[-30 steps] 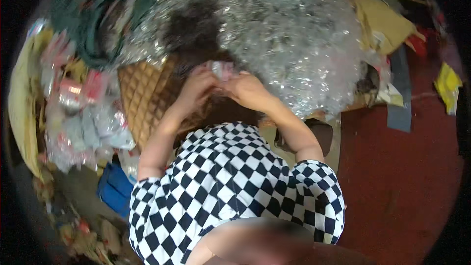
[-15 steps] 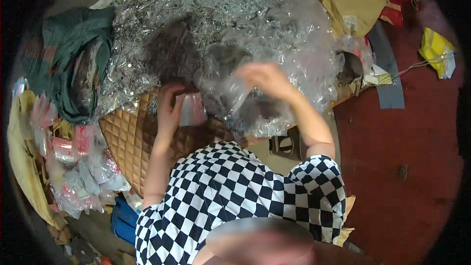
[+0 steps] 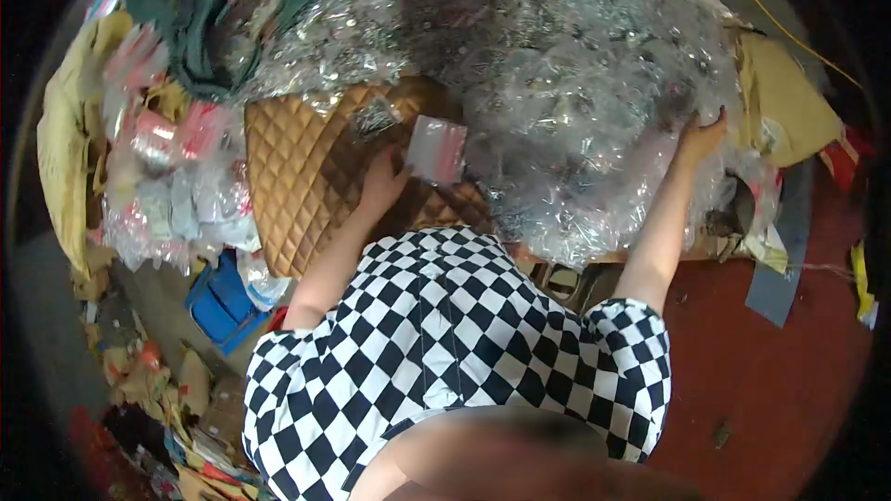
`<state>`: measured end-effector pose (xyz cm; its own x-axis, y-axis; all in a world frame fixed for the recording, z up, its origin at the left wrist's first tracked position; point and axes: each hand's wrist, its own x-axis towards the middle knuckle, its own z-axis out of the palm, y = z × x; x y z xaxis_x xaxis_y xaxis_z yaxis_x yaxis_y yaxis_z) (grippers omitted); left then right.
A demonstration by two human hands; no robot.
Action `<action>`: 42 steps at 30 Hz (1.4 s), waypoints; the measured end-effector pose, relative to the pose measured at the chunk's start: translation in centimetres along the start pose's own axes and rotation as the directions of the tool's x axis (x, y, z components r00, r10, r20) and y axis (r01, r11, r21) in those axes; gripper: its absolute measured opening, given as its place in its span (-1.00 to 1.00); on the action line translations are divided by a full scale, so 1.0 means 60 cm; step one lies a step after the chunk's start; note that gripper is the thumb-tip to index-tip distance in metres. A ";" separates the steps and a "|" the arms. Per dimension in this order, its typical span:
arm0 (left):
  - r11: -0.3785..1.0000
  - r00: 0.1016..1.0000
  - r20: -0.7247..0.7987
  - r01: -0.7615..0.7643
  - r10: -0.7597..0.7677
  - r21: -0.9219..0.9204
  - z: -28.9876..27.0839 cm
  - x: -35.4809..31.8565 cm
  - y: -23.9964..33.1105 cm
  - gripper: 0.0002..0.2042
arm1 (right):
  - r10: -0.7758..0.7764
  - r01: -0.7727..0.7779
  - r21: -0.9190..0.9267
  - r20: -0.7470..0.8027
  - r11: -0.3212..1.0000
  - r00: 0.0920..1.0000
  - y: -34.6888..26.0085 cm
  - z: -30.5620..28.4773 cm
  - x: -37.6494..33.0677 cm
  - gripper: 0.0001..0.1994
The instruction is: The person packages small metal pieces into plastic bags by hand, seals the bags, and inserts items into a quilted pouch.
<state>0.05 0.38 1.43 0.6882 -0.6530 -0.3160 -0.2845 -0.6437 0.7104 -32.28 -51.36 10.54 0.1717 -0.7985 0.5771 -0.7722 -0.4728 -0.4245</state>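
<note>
Head view: left hand (image 3: 382, 181) pinches a small clear packet (image 3: 436, 148) by its lower edge, over the quilted tan mat (image 3: 297, 176); likely light, limp, slick, best held at an edge. Right hand (image 3: 698, 134) spread open against the plastic heap (image 3: 575, 83), which looks crinkly and yielding. Red floor (image 3: 789, 380), litter around

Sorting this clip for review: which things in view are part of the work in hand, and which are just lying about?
In hand:
left hand holding small clear packet
right hand on heap of clear plastic bags

Lying about:
tan quilted cushion
blue crate
green cloth
pile of filled packets
red floor
</note>
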 end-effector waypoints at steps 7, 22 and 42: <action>0.980 0.997 -0.037 -0.053 0.061 0.193 0.075 0.074 0.006 -0.51 | -0.365 0.051 0.441 0.667 0.896 0.650 -0.375 -0.074 -0.378 -0.62; 0.780 0.861 -0.069 -0.487 0.503 -0.393 -0.014 -0.042 -0.097 -0.64 | -0.420 -0.448 0.610 0.784 0.654 0.456 -0.478 0.039 -0.604 0.05; 0.765 0.874 0.043 -0.398 0.483 -0.507 -0.075 -0.054 -0.040 -0.68 | -0.258 -0.424 0.474 0.842 0.771 0.473 -0.551 -0.065 -0.580 -0.69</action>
<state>1.53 5.85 3.58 0.4357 -0.8992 0.0400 -0.1527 -0.0301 0.9878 -15.08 -6.50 7.21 0.7955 -0.5702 -0.2051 -0.3782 -0.2027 -0.9033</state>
